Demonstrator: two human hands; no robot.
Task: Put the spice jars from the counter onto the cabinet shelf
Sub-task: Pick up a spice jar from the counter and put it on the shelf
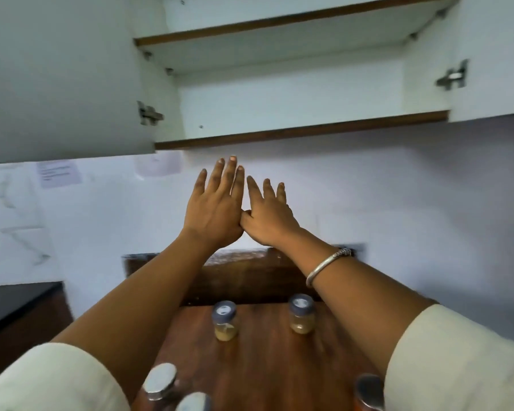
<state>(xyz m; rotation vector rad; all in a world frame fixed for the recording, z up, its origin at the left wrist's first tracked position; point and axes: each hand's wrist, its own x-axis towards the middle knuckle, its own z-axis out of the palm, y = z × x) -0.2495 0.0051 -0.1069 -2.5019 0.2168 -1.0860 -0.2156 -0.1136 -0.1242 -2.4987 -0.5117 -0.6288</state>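
Closest to you, at the bottom edge, three spice jars are cut off by the frame. A steel-lidded jar (161,381) is on the left with a pale lid (194,402) just beside it. A dark-lidded jar (368,391) is on the right, next to your right sleeve (457,360). Your left sleeve (51,378) fills the lower left corner.

Every jar in view stands on the reddish wooden table (264,366). Further along it, between your forearms, two more stand upright and well apart. These are the left grey-lidded jar (224,320) and the right grey-lidded jar (301,317), each with tan powder in the bottom. Off to the left lies a black surface (15,304). Behind the jars a dark wooden upstand (250,277) runs along the wall.

Your hands are raised in front of the white wall, below the cabinet. Your left hand (217,209) and right hand (269,215) are both flat, fingers straight, backs toward you, holding nothing. They touch at the thumb side. A silver bangle (328,266) sits on your right wrist.

Two paper notes (60,173) are stuck on the wall. Above, the cabinet is open, with the left door (57,78) and right door (493,54) swung out. Its bottom shelf (279,134) shows a brown front edge, and the upper shelf (279,22) sits higher still.
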